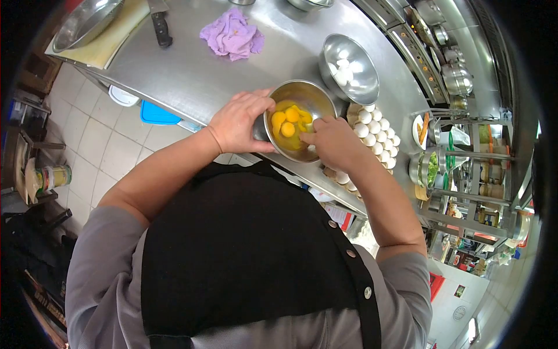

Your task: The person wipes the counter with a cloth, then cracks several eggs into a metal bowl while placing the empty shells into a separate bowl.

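A metal bowl (314, 100) with several broken eggs in it sits near the front edge of the steel counter. The yellow yolks (288, 129) gather at its left side, whole and round in part, with egg white around them. My left hand (241, 119) grips the left side of the bowl, thumb low and fingers near the rim. Over the right side of the bowl reaches my right hand (334, 142), its fingers curled and pointing down inside. Whatever its fingertips may hold is hidden. Whole white eggs (378, 135) stand in a carton just right of this hand.
Behind the bowl, a larger steel bowl (363, 67) contains white eggshells. A purple cloth (232, 35) and a black-handled knife (161, 29) lie farther back on the counter (192, 72). At the far left, a metal pan (87, 23) rests on a cutting board (125, 26).
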### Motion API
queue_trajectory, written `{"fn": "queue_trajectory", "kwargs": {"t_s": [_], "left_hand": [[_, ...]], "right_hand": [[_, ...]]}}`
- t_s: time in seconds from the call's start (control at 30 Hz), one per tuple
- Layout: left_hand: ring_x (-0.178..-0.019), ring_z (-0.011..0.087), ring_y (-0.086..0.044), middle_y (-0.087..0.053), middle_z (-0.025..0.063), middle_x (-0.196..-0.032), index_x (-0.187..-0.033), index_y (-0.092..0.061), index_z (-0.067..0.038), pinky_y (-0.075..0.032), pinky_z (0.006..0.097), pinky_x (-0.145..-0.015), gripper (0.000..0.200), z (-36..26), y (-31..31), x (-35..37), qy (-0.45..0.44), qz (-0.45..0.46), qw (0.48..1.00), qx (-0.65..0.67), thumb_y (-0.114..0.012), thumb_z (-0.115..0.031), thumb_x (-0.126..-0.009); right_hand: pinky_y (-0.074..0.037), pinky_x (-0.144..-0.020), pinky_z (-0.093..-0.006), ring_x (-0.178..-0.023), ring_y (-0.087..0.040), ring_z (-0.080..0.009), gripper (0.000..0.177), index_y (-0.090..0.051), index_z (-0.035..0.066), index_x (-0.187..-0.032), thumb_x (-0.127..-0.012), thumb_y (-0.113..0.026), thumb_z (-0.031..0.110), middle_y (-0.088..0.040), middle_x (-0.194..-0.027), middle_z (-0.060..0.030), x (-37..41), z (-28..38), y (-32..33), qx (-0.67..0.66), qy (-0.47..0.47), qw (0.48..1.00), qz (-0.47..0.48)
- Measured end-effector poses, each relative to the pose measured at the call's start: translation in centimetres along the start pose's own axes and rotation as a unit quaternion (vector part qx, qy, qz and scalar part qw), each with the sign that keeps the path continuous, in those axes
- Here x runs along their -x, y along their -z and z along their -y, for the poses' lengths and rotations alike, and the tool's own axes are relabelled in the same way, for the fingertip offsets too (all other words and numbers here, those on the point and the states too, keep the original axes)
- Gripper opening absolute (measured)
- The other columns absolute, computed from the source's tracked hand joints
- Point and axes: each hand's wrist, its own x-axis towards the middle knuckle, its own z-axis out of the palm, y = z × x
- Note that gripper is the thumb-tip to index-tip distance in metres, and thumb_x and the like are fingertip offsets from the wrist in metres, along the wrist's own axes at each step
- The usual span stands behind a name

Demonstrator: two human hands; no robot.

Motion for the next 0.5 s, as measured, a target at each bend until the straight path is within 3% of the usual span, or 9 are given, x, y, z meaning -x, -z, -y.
{"fn": "queue_trajectory", "kwargs": {"t_s": [0.4, 0.5], "left_hand": [[-0.136, 0.0382, -0.054, -0.061, 0.0193, -0.136, -0.124, -0.054, -0.011, -0.040, 0.0509, -0.113, 0.079, 0.06, -0.03, 0.04, -0.002, -0.010, 1.000, 0.002, -0.093, -0.046, -0.065], [-0.136, 0.0383, -0.054, -0.060, 0.0203, -0.140, -0.124, -0.054, -0.011, -0.040, 0.0510, -0.112, 0.079, 0.06, 0.13, 0.04, 0.003, 0.000, 1.000, 0.006, -0.093, -0.046, -0.065]], "right_hand": [[-0.049, -0.093, -0.0446, -0.110, -0.063, -0.0298, 0.028, -0.076, 0.021, -0.113, -0.089, -0.063, 0.014, -0.068, -0.108, -0.0090, -0.09, 0.36, 0.48, 0.016, 0.004, 1.000, 0.008], [-0.049, -0.092, -0.0448, -0.109, -0.062, -0.0297, 0.022, -0.078, 0.019, -0.105, -0.088, -0.064, 0.016, -0.067, -0.106, -0.0091, 0.45, 0.21, 0.41, -0.007, 0.019, 1.000, -0.018]]}}
